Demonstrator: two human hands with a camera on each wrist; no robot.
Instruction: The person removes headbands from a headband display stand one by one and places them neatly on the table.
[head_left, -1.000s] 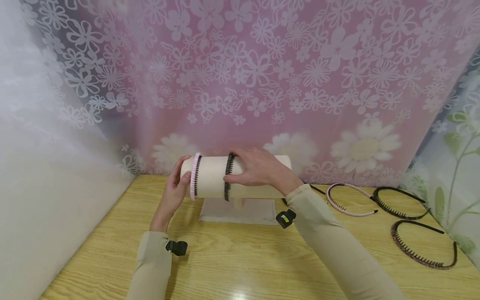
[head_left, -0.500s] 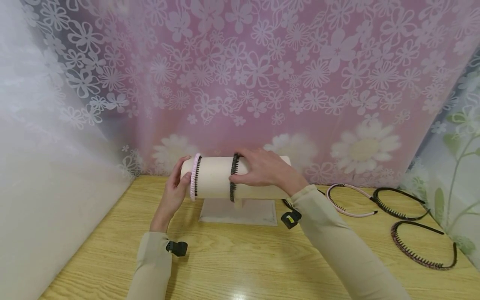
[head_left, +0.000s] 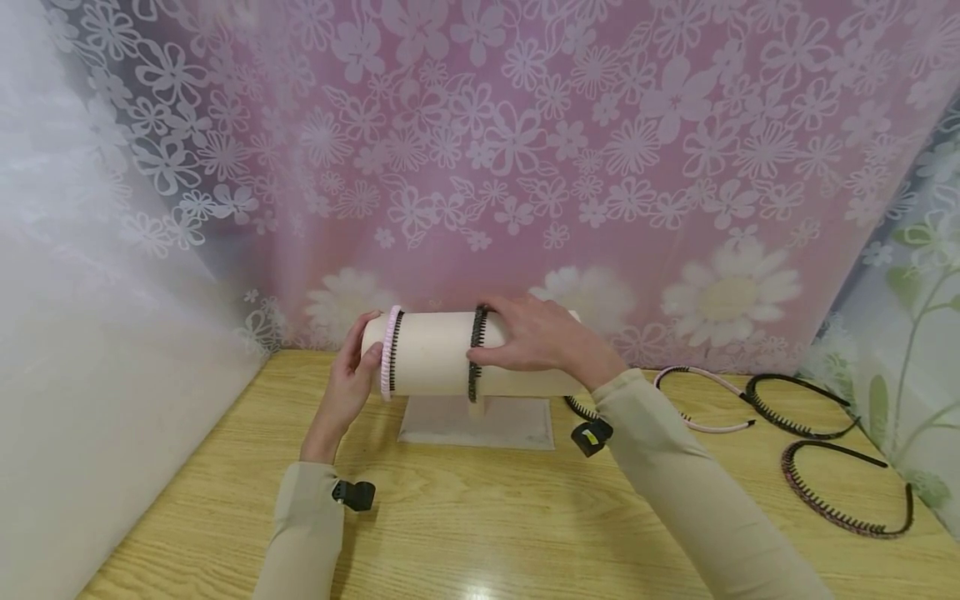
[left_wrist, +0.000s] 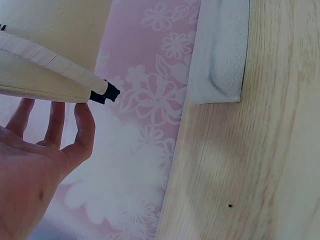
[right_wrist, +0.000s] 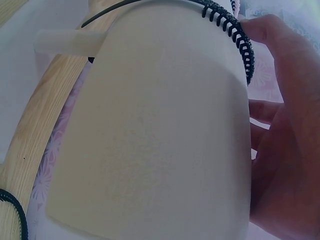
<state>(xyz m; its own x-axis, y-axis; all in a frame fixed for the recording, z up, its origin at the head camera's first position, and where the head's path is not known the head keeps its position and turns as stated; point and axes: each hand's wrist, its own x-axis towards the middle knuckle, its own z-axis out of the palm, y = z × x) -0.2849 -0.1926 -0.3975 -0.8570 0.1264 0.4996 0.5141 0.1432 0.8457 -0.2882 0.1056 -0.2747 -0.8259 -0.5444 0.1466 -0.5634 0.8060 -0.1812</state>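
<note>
While four headbands lie loose, the left hand grips the roll and the right hand pinches its dark second headband.

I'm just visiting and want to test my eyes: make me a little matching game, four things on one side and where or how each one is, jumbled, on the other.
Things
1. Left fingers
2. Right fingers
3. Cream roll
4. Table

Where or how
A. Raised on a stand
B. Yellowish, with a wood grain
C. Beside the pale pink headband
D. Holding the dark headband

Right pairs: 1-C, 2-D, 3-A, 4-B
</note>
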